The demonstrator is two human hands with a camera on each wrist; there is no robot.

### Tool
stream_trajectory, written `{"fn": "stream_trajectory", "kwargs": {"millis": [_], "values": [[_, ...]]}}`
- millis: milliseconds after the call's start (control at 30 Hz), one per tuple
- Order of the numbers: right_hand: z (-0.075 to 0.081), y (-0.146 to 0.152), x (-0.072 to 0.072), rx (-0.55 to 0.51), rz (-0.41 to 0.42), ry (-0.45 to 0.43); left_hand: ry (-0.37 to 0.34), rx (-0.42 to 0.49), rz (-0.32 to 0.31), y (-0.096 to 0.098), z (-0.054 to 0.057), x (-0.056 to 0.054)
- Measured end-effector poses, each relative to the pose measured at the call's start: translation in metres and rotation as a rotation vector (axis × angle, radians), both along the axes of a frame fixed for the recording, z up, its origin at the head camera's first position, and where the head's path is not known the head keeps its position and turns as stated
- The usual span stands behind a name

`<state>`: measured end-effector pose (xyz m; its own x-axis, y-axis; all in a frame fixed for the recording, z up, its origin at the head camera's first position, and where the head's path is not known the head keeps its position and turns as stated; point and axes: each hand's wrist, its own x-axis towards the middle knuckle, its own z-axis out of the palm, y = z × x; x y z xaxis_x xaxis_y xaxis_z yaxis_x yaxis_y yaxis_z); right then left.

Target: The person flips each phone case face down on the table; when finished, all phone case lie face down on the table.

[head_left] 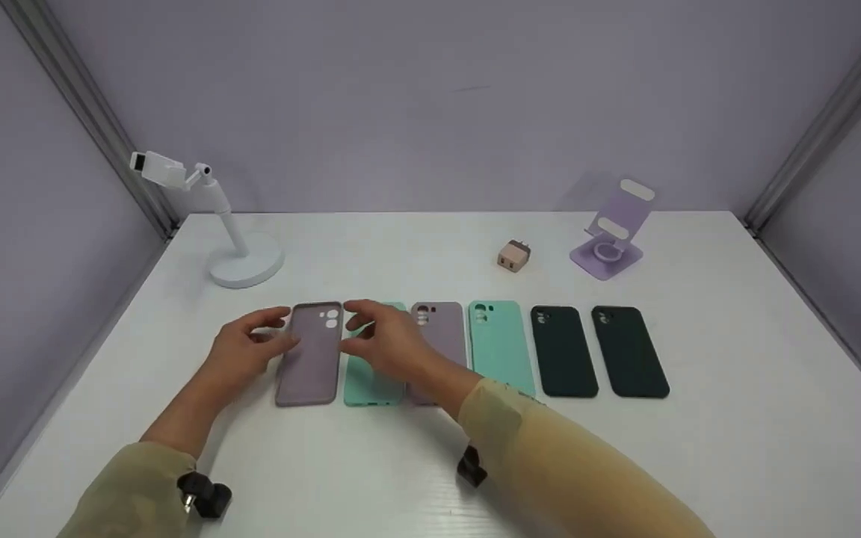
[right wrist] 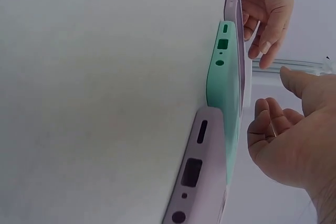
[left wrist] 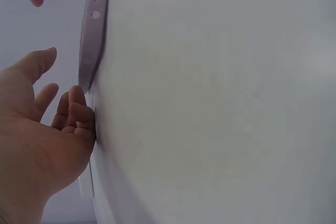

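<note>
A mauve phone case (head_left: 312, 368) lies at the left end of a row, its hollow inside facing up. My left hand (head_left: 240, 350) is beside its left edge, thumb tip at the rim and fingers loosely bent. Over the mint phone case (head_left: 374, 382) hovers my right hand (head_left: 393, 342), its fingertips near the mauve case's right edge. In the right wrist view, a gap shows between that hand (right wrist: 294, 135) and the mint case (right wrist: 223, 85). Neither hand holds anything.
Rightward the row continues with a second mauve case (head_left: 447, 332), another mint case (head_left: 504, 347) and two dark cases (head_left: 563, 351). Behind stand a white lamp-like stand (head_left: 246, 261), a pink charger plug (head_left: 513, 256) and a purple phone stand (head_left: 619, 217). Walls enclose the white table (head_left: 371, 246).
</note>
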<state>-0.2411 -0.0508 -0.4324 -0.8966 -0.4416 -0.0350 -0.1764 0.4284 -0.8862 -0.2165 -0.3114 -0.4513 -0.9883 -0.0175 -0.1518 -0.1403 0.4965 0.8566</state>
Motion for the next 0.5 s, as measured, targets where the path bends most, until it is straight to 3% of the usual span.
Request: {"fn": "stream_trajectory", "kwargs": {"millis": [233, 500], "values": [[-0.009, -0.012, 0.0, 0.05, 0.016, -0.03, 0.012, -0.045, -0.026, -0.005, -0.009, 0.001], [-0.015, -0.016, -0.002, 0.201, 0.071, 0.02, 0.061, -0.103, -0.061, -0.007, -0.013, 0.001]]}}
